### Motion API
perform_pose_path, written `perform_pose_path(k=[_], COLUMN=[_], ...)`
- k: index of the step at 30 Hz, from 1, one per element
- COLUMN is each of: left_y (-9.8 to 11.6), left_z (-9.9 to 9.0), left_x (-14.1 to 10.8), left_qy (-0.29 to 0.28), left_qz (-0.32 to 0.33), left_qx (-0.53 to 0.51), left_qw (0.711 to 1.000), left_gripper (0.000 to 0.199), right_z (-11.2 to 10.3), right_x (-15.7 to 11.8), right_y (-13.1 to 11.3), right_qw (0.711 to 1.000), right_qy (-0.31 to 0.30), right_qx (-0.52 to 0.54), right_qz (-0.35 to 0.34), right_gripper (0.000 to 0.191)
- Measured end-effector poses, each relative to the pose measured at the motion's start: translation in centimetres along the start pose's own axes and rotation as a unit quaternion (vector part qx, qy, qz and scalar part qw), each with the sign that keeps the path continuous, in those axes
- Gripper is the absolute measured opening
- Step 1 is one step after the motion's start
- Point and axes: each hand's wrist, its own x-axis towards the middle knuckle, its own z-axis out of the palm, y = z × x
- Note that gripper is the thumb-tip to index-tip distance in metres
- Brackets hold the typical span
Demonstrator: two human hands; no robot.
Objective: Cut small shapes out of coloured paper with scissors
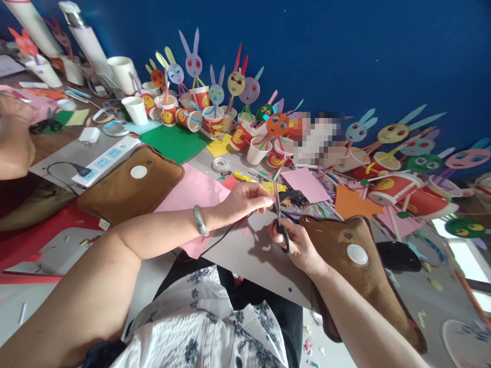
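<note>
My right hand (pixel 302 246) is closed around the black handles of a pair of scissors (pixel 284 236), its blades pointing up and away from me. Just left of the blades, my left hand (pixel 247 201) is pinched, thumb against fingers. What sits in that pinch is too small and too covered to make out. Below the hands, a small pink paper disc (pixel 245 231) lies on the grey tabletop (pixel 264 271). A large pink sheet (pixel 199 191) extends under my left wrist, and a second black-handled pair of scissors (pixel 293 197) rests behind the blades.
Brown cushion-like warmers (pixel 157 176) (pixel 345 235) flank my hands. A power strip (pixel 105 162) and green sheet (pixel 174 143) lie left. Paper cups (pixel 257 149) with rabbit-faced figures line the blue wall. Pink (pixel 306 185) and orange paper (pixel 356 202) lie right. Another person's arm (pixel 15 135) shows far left.
</note>
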Motion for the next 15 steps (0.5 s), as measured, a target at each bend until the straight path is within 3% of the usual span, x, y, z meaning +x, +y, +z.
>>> perform_pose_path(k=[15], left_y=[-0.19], left_z=[0.04], left_x=[0.18], left_qy=[0.008], left_qz=[0.002], left_qx=[-0.008], left_qw=[1.000], left_gripper=[0.016], right_z=[0.02], right_x=[0.07], right_y=[-0.40], right_qw=[1.000], right_qy=[-0.026], right_qx=[0.017], right_qz=[0.002], right_gripper=[0.064])
